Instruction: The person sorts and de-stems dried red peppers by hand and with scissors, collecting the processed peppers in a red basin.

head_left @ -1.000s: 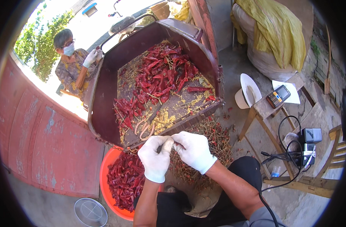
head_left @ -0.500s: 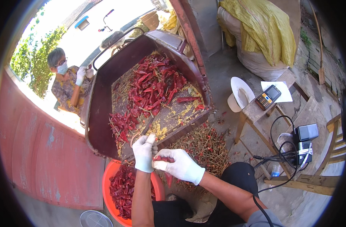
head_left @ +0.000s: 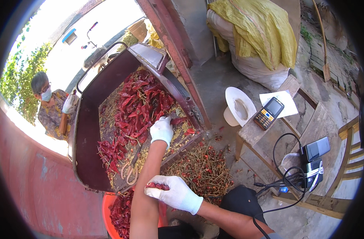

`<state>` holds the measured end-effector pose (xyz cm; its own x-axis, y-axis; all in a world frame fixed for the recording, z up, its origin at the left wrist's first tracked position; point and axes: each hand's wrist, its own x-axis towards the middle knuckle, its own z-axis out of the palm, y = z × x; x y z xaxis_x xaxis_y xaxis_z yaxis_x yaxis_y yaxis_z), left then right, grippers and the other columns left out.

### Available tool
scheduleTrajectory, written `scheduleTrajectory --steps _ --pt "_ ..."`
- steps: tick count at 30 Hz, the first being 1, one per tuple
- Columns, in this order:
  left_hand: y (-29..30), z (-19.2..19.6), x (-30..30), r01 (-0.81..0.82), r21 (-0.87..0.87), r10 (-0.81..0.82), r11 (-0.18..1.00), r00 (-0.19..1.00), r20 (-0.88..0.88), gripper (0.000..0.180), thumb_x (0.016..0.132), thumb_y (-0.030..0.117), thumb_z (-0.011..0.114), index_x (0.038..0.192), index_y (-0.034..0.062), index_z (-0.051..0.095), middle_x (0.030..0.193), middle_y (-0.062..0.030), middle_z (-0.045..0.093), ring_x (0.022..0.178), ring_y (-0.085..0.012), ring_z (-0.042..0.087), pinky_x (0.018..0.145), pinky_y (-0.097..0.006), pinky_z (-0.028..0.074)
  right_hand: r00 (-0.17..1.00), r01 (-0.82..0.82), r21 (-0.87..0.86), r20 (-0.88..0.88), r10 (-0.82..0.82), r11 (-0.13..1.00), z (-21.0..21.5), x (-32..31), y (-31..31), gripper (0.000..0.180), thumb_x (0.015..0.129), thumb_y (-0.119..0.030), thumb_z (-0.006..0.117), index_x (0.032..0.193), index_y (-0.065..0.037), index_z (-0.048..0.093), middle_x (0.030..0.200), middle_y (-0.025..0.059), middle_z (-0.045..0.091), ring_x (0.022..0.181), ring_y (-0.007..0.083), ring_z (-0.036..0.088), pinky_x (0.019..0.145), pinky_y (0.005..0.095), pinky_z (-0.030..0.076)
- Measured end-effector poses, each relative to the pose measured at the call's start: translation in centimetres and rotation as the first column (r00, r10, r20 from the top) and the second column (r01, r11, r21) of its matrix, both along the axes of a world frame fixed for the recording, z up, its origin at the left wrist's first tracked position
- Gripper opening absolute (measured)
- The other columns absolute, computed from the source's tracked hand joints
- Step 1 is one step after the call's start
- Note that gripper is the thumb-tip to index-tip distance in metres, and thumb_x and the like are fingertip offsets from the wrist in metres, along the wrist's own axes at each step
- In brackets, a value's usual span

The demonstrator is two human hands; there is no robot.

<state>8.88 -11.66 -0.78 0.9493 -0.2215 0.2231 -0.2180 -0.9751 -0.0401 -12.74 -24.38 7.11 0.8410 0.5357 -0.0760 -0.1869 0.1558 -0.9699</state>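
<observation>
Now the left hand [head_left: 162,129], mid-frame, fingers curled, grip impossible to make out, sits nearest a lone pepper [head_left: 179,120] lying roughly left-to-right in the cart [head_left: 84,147], just right of its fingertips, while the right hand [head_left: 175,194], lower centre, clutches red peppers [head_left: 158,186].
</observation>
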Motion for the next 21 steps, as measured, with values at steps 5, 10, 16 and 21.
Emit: scheduleTrajectory --steps 5,10,16,21 --pt "0.6 0.7 -1.4 -0.099 -0.038 0.099 0.994 0.995 0.005 0.025 0.089 0.028 0.063 0.105 0.0111 0.072 0.092 -0.0142 0.07 0.091 -0.0358 0.068 0.079 -0.046 0.053 0.993 0.089 0.033 -0.079 -0.086 0.996 -1.5 0.5 0.4 0.037 0.089 -0.036 0.07 0.111 -0.006 0.071 0.082 0.0118 0.069 0.074 0.0194 0.064 0.073 0.0325 0.051" --pt "6.1 3.6 -7.0 -0.261 -0.783 0.131 0.565 0.965 -0.227 0.022 0.091 0.02 0.064 0.097 0.0006 0.071 0.075 -0.0074 0.071 0.064 -0.0199 0.066 0.063 -0.034 0.051 0.931 0.315 -0.127 0.236 -0.28 0.941 -1.8 0.2 1.2 0.033 0.087 -0.037 0.069 0.114 -0.017 0.071 0.082 0.0123 0.069 0.075 0.0283 0.068 0.069 0.0364 0.053" --pt "5.9 10.6 -19.8 -0.348 -0.932 0.057 0.103 0.937 -0.343 0.02 0.094 0.016 0.063 0.105 0.0003 0.068 0.068 0.0024 0.06 0.048 -0.0041 0.048 0.043 -0.02 0.034 0.618 0.608 -0.165 0.712 -0.333 0.776 -0.7 -0.5 0.8 0.056 0.074 -0.021 0.082 0.128 -0.021 0.066 0.077 0.0067 0.062 0.066 0.0227 0.064 0.063 0.0333 0.053" --pt "5.1 11.1 -25.2 -0.446 -0.89 0.087 0.093 0.894 -0.439 0.027 0.099 0.025 0.057 0.104 0.0007 0.067 0.073 -0.0006 0.063 0.052 -0.0068 0.053 0.046 -0.021 0.038 0.518 0.59 -0.235 0.844 -0.139 0.772 -2.0 -1.4 2.5 0.057 0.079 -0.036 0.075 0.133 -0.023 0.061 0.084 0.0044 0.062 0.066 0.0236 0.065 0.058 0.0341 0.052"
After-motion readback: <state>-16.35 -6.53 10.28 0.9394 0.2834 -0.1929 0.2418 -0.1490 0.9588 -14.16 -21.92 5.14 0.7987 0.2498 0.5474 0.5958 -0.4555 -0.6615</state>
